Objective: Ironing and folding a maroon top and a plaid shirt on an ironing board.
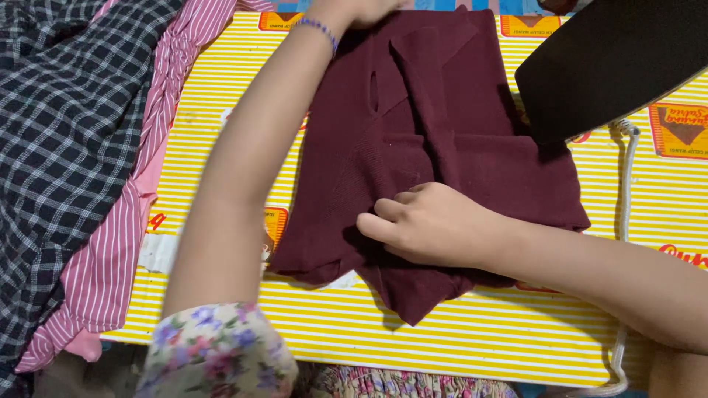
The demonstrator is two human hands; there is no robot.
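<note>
No containers in view. My right hand [424, 225] rests on the maroon garment [435, 140], fingers curled and close together, tips pinching a fold near its lower middle. My left hand [361, 9] sits at the garment's top edge, mostly cut off by the frame, so can't tell its finger state. Garment: dark maroon knit, folded over itself, creased, slit visible near top. It lies flat in the middle of a yellow-striped mat [457, 335]. Black iron [612, 63] just beside it, upper right, white cord [627, 184] trailing down. Pink striped shirt [125, 221] and dark checked shirt [51, 147] piled left.
</note>
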